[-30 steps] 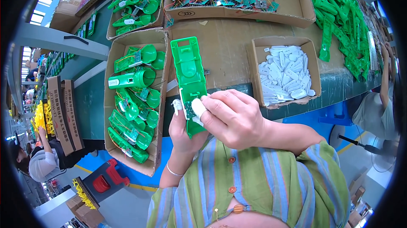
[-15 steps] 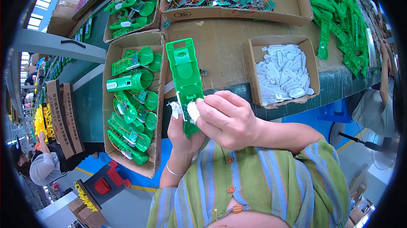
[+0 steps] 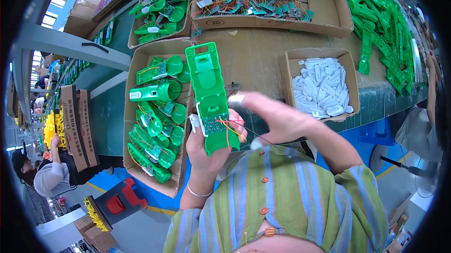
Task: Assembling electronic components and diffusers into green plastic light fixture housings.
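My left hand (image 3: 206,156) is wrapped round the lower part of a green plastic housing (image 3: 205,78), held upright with its hollow inner side showing. Low inside the housing sits a small green circuit board (image 3: 214,125), and red and yellow wires (image 3: 234,131) hang loose from its right side. A thin dark wire also trails rightward from the board. My right hand (image 3: 284,120), partly blurred, is apart from the housing on its right. Its thumb and index finger are spread, and both tips wear white coverings. Another white covering is on my left thumb.
Left stands a cardboard box (image 3: 177,185) of green housings with boards; another such box (image 3: 134,41) is behind it. At the back, a carton (image 3: 324,26) holds wired boards and white parts. White plastic pieces (image 3: 319,86) fill a box at right, near heaped green housings (image 3: 371,22).
My right hand has let go of the board area and moved right, its fingers opening. The board and its coloured wires are now uncovered. The view has shifted slightly.
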{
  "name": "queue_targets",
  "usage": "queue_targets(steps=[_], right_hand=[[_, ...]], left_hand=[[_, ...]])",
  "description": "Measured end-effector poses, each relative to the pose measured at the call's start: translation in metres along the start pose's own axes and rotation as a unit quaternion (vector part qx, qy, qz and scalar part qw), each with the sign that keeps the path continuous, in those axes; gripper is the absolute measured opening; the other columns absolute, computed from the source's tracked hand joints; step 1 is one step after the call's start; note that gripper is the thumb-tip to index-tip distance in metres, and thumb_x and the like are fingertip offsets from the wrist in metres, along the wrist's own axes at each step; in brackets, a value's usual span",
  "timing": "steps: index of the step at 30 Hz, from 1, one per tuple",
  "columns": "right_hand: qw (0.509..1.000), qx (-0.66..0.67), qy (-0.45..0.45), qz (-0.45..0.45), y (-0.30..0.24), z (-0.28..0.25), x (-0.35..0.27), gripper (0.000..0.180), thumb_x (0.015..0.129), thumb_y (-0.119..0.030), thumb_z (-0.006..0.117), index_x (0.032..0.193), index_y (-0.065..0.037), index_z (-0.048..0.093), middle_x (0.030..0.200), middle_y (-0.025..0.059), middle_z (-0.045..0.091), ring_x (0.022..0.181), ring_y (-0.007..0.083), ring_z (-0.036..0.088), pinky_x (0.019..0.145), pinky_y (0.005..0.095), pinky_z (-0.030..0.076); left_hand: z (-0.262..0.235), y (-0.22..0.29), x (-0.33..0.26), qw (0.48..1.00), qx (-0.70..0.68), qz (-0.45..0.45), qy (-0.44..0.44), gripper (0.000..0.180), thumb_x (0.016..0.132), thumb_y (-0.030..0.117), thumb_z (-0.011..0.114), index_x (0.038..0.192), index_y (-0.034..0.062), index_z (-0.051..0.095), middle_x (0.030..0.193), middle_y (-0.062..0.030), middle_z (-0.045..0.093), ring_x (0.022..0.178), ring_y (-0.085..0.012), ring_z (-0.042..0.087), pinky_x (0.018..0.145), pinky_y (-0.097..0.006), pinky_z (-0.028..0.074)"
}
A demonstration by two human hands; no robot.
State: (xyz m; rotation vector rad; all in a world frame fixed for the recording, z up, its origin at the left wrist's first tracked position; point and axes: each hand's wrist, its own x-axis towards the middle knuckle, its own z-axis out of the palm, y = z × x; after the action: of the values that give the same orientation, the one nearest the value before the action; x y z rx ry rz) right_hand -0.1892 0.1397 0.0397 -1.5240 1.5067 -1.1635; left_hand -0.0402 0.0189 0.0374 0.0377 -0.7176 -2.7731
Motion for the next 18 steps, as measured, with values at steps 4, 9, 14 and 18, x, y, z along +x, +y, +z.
queue_targets(steps=[4, 9, 14, 18], right_hand=[[0.993, 0.109, -0.048, 0.003, 0.011, 0.031, -0.004, 0.056, 0.063, -0.009, 0.072, 0.111, -0.004, 0.045, 0.105, 0.0107, 0.048, 0.099, 0.0241, 0.05, 0.087, 0.0347, 0.041], [0.937, -0.118, 0.295, -0.145, -0.03, 0.01, -0.003, 0.046, 0.065, -0.007, 0.072, 0.105, 0.0, 0.052, 0.096, 0.0132, 0.053, 0.085, 0.0242, 0.056, 0.069, 0.032, 0.048], [0.932, -0.153, 0.269, -0.19, -0.018, 0.027, 0.002, 0.029, 0.067, 0.001, 0.066, 0.093, 0.004, 0.055, 0.089, 0.0168, 0.057, 0.074, 0.0295, 0.059, 0.066, 0.034, 0.05], [0.935, -0.101, 0.282, -0.191, -0.011, 0.03, 0.004, 0.027, 0.066, 0.003, 0.066, 0.091, 0.004, 0.055, 0.086, 0.0169, 0.058, 0.072, 0.0277, 0.061, 0.063, 0.0315, 0.05]], left_hand=[[0.005, 0.0, 0.003, 1.0, -0.027, 0.008, 0.004, 0.058, 0.092, 0.046, 0.028, 0.121, -0.0029, 0.037, 0.099, -0.0165, 0.049, 0.082, -0.0264, 0.054, 0.072, -0.037, 0.045], [0.012, 0.002, -0.008, 0.982, 0.163, 0.026, 0.086, 0.056, 0.092, 0.04, 0.035, 0.129, -0.002, 0.029, 0.108, -0.016, 0.048, 0.091, -0.0248, 0.053, 0.078, -0.036, 0.044], [0.025, -0.002, -0.014, 0.897, 0.436, 0.007, 0.066, 0.087, 0.08, 0.026, 0.058, 0.138, -0.0011, 0.0, 0.129, -0.0141, 0.032, 0.116, -0.0228, 0.038, 0.097, -0.033, 0.032], [0.023, -0.004, -0.014, 0.828, 0.558, 0.028, 0.053, 0.101, 0.076, 0.035, 0.063, 0.137, -0.0034, -0.008, 0.134, -0.0183, 0.023, 0.12, -0.0262, 0.034, 0.099, -0.035, 0.029]])
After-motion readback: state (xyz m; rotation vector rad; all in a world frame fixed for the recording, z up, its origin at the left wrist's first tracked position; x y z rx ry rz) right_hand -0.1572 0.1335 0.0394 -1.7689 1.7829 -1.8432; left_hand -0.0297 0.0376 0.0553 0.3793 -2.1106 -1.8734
